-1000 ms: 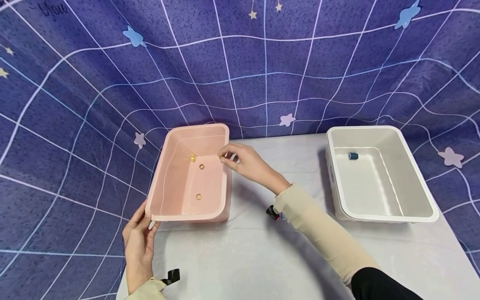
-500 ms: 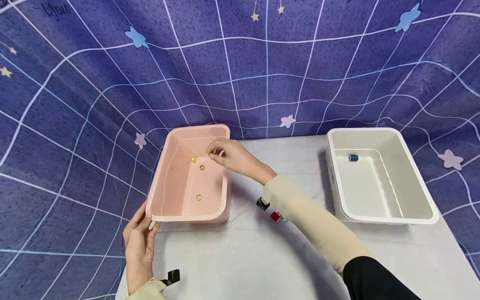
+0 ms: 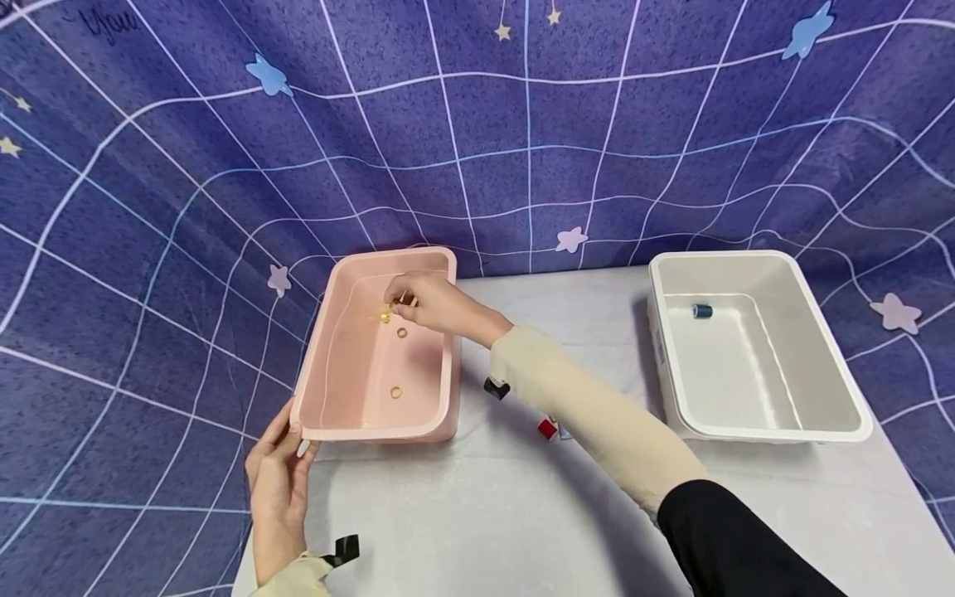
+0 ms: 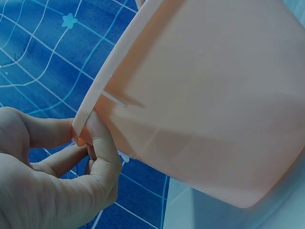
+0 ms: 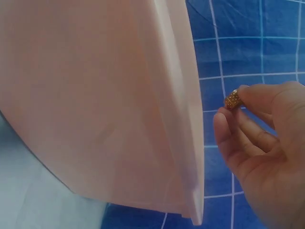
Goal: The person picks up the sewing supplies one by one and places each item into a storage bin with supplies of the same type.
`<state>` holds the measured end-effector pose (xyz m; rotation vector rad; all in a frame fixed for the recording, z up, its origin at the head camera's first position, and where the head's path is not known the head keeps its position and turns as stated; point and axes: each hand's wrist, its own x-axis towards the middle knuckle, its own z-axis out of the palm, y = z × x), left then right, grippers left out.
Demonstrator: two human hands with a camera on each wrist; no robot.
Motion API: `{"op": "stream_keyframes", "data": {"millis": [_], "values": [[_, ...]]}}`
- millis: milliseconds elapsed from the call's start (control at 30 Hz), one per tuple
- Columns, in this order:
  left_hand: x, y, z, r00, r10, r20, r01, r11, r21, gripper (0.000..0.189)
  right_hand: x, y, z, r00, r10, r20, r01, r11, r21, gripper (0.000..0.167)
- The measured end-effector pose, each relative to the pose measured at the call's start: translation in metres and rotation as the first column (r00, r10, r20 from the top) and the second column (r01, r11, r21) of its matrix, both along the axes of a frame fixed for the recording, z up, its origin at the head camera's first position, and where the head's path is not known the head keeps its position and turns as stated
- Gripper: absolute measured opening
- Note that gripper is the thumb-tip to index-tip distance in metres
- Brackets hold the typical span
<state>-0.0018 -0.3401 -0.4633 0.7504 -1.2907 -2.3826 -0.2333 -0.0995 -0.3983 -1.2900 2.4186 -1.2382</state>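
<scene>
The left hand [image 3: 274, 489] is found at the near left corner of the pink bin [image 3: 351, 427], on the left part of the table [image 3: 477, 514]. In the left wrist view the rim corner is pinched between thumb [image 4: 102, 143] and curled fingers. Inside the pink bin, two gold rings are seen lying on the floor: one near the middle [image 3: 402, 332], one nearer the front [image 3: 396, 391]. A further small gold piece [image 3: 385, 315] is seen at the far part of the floor, just beside the right hand's fingertips.

The right hand [image 3: 436, 305] is held over the far part of the pink bin, reached in from the right. A small gold studded bead [image 5: 232, 99] is pinched at the fingertips, the other fingers loosely curled beneath it.

A small red item [image 3: 548, 428] is noted on the table beside the right sleeve. At the right, a white bin [image 3: 761, 431] is observed, with a blue spool [image 3: 701, 311] at its far left corner.
</scene>
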Motion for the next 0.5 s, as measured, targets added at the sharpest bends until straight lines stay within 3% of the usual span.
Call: {"op": "stream_keyframes", "data": {"millis": [167, 500], "values": [[-0.002, -0.001, -0.002, 1.0, 0.015, 0.021, -0.015, 1.0, -0.016, 0.05, -0.007, -0.012, -0.004, 1.0, 0.006, -0.013, -0.005, 0.996, 0.084, 0.014], [0.002, -0.003, -0.002, 0.999, -0.027, -0.044, 0.026, 1.0, -0.009, 0.05, -0.019, -0.025, -0.009, 1.0, -0.009, 0.023, 0.006, 0.992, 0.125, 0.016]]}}
